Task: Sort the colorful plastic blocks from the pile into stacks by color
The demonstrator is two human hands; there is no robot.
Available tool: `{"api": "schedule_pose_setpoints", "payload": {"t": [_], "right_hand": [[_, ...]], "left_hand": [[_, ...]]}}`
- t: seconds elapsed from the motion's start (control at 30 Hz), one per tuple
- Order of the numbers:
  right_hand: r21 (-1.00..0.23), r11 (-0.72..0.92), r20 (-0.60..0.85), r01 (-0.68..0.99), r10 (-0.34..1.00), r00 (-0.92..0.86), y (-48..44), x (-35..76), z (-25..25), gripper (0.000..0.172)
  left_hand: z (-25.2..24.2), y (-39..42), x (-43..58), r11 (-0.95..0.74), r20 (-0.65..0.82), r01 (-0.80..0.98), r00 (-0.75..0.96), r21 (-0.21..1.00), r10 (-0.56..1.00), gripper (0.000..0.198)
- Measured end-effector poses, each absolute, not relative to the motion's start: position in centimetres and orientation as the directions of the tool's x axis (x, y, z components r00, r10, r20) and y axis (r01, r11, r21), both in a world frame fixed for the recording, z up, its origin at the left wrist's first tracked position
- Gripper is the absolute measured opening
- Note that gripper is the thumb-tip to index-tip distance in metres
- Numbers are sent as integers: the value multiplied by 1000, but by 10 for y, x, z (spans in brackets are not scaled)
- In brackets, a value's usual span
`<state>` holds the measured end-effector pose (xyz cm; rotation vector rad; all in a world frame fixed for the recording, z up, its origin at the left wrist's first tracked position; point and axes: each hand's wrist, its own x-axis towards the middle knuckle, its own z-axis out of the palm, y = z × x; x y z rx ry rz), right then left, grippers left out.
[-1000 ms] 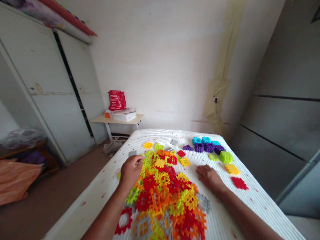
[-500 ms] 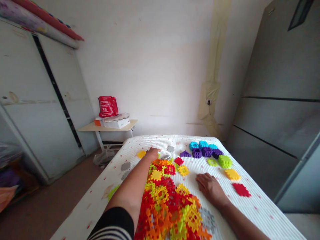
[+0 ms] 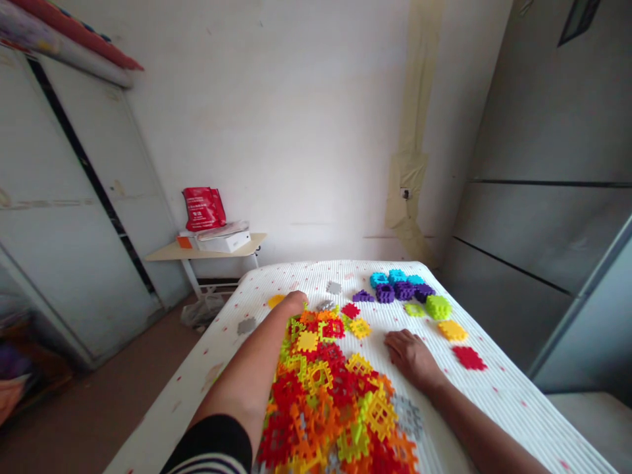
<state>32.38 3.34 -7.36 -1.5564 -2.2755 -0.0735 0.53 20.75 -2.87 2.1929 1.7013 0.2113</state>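
A long pile of interlocking plastic pieces (image 3: 320, 408), red, orange, yellow, green and grey, lies down the middle of the bed-like surface. My left hand (image 3: 296, 301) is at the pile's far left edge, beside a yellow piece (image 3: 276, 301); its fingers are hidden from view. My right hand (image 3: 405, 350) rests palm down on the white cover to the right of the pile, fingers loosely spread, holding nothing. Purple blocks (image 3: 403, 291) and blue blocks (image 3: 397, 276) stand together at the far right, near a green block (image 3: 438, 307).
On the right lie a flat yellow piece (image 3: 453, 330) and a red piece (image 3: 469, 357). Grey pieces (image 3: 247, 325) lie left of my forearm. A small table (image 3: 257, 244) with a red bag (image 3: 204, 209) stands behind, left. A grey cabinet (image 3: 533, 217) is at right.
The whole view has shifted slightly. My left hand's fingers, partly visible before, are now hidden, and the hand sits at nearly the same place. My right hand still rests on the cover.
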Motion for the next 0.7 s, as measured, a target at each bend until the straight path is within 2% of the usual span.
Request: {"api": "schedule_pose_setpoints", "payload": {"t": [0.27, 0.37, 0.47, 0.57, 0.7], "right_hand": [[-164, 389, 362, 906, 879, -312, 37, 325, -79, 22], [-153, 382, 368, 911, 878, -307, 36, 325, -79, 22], [-149, 378, 370, 914, 878, -303, 35, 325, -77, 22], [-183, 384, 383, 905, 876, -295, 40, 321, -74, 23], [-290, 398, 395, 870, 878, -270, 60, 293, -62, 31]], "left_hand": [[-10, 177, -25, -221, -82, 847, 295, 485, 952, 34], [-4, 153, -34, -267, -19, 808, 324, 526, 946, 29], [-2, 120, -36, -338, 87, 760, 351, 555, 932, 15], [-5, 83, -32, -412, 199, 718, 365, 561, 909, 28], [-13, 38, -25, -495, 312, 684, 384, 536, 869, 40]]}}
